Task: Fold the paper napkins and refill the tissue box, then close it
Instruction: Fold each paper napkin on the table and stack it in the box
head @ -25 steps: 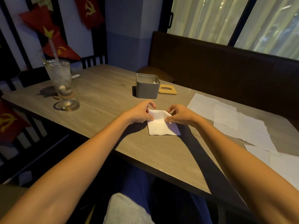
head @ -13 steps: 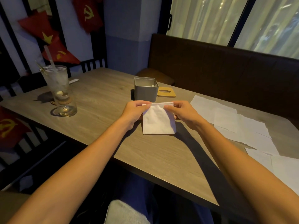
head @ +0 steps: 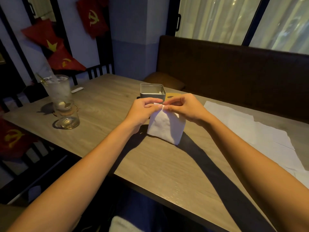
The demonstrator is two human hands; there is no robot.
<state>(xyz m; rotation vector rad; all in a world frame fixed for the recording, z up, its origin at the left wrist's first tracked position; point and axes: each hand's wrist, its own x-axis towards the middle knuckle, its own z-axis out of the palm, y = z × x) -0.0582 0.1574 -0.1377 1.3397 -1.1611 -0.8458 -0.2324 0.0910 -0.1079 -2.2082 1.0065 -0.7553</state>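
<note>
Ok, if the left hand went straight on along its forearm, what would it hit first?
Most likely the open tissue box just beyond the left hand, which pinches the folded napkin; the gap is hard to judge.

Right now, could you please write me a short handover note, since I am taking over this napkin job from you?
Hands: the left hand and the right hand both pinch the top edge of one folded napkin, held upright with its lower edge down by the table.
The grey tissue box stands open just behind the hands, with some white paper inside.
The wooden lid lies off, beside the box.
The unfolded napkins lie spread on the right.
Left to do: load this napkin, fold and load the rest, then close the box.
</note>
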